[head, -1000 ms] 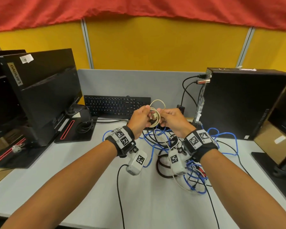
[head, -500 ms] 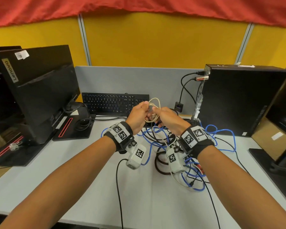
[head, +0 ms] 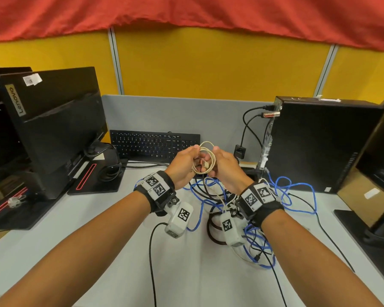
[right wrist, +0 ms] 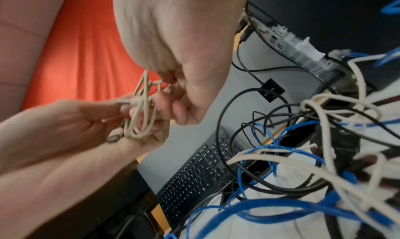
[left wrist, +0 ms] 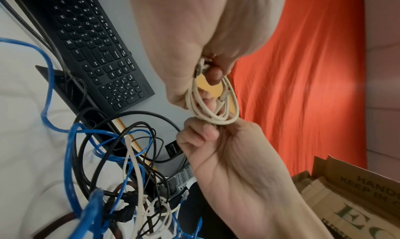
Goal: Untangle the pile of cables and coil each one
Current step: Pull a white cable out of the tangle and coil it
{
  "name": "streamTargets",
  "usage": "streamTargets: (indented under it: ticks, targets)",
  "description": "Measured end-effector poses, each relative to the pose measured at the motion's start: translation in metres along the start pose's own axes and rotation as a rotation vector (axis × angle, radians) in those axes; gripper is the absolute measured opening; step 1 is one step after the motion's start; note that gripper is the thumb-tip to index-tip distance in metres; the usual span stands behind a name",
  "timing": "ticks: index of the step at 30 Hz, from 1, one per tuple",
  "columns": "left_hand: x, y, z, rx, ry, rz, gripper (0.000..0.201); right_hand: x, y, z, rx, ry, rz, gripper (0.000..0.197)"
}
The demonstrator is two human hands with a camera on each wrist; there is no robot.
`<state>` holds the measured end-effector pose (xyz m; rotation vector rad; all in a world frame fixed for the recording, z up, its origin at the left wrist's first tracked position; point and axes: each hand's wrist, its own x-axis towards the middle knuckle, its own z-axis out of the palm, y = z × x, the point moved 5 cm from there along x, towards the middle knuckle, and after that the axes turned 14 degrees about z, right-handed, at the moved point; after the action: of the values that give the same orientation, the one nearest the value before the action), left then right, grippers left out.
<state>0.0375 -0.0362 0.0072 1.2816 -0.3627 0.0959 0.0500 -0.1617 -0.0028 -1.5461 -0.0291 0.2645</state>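
Note:
A small coil of beige cable (head: 205,159) hangs in the air between my hands, above the desk. My left hand (head: 183,166) grips its left side and my right hand (head: 223,168) pinches its right side. In the left wrist view the beige coil (left wrist: 213,106) loops between both sets of fingers. In the right wrist view a plug end of the coil (right wrist: 124,103) lies across my left fingers. Below my wrists lies the tangled pile (head: 237,209) of blue, black, white and brown cables; a blue cable (head: 297,193) loops out to the right.
A black keyboard (head: 153,144) lies behind my hands against the grey divider (head: 175,114). A monitor (head: 53,129) stands at left, a black computer tower (head: 319,142) at right with cables plugged in. A black cable (head: 151,262) trails to the desk's near edge.
Both hands stay together on the beige coil and have turned it slightly; the loop now shows wider between them. The cable pile on the desk has not moved.

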Motion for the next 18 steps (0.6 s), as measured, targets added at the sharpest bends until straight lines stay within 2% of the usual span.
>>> streamTargets:
  ticks: [6, 13, 18]
  targets:
    - [-0.004, 0.0, -0.004, 0.016, -0.02, -0.02, 0.041, -0.003, 0.002, -0.001, -0.056, -0.113, 0.186, 0.054]
    - [-0.004, 0.004, -0.001, -0.165, -0.077, -0.012, 0.041, -0.008, -0.002, 0.003, -0.042, -0.338, 0.214, 0.058]
    - [-0.002, 0.008, 0.001, -0.157, -0.1, 0.032, 0.04, -0.012, -0.007, 0.007, -0.056, -0.349, 0.164, 0.065]
